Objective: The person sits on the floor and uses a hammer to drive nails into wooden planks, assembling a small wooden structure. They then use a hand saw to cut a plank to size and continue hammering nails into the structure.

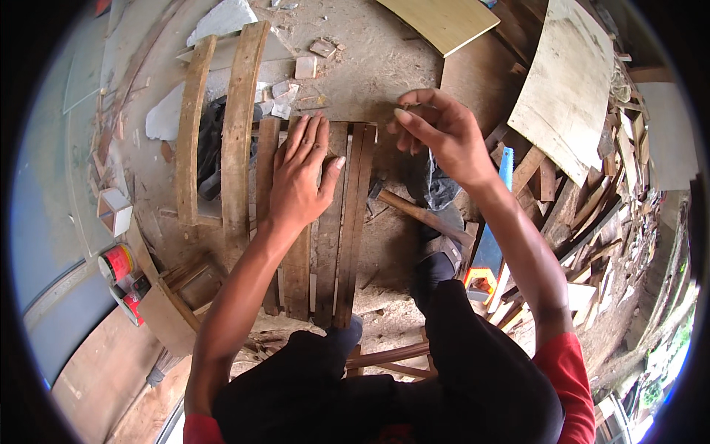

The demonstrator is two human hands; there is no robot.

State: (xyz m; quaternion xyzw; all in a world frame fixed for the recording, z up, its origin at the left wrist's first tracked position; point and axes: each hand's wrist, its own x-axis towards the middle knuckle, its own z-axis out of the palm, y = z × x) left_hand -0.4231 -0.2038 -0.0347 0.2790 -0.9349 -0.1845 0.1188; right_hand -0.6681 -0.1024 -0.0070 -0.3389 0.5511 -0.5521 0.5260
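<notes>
My left hand (302, 172) lies flat, fingers stretched, across the upper part of a frame of narrow wooden slats (296, 274) in front of me. Raised to the right of that frame, my right hand (438, 135) is closed, its thumb and fingertips drawn together. Whatever sits in that pinch, if anything, is too small to name. Below the right hand, a hammer (423, 213) rests with its wooden handle slanting down to the right and its head near the slats. A handsaw (488, 248) with a blue blade and orange handle stands beside my right forearm.
Two long wooden boards (238, 133) lie left of the slats, with dark cloth between them. Red-labelled cans (117, 263) and a small white box (115, 212) sit farther left. Plywood sheets (566, 89) and piled scrap wood (592, 214) fill the right. Rubble (305, 68) litters the floor beyond.
</notes>
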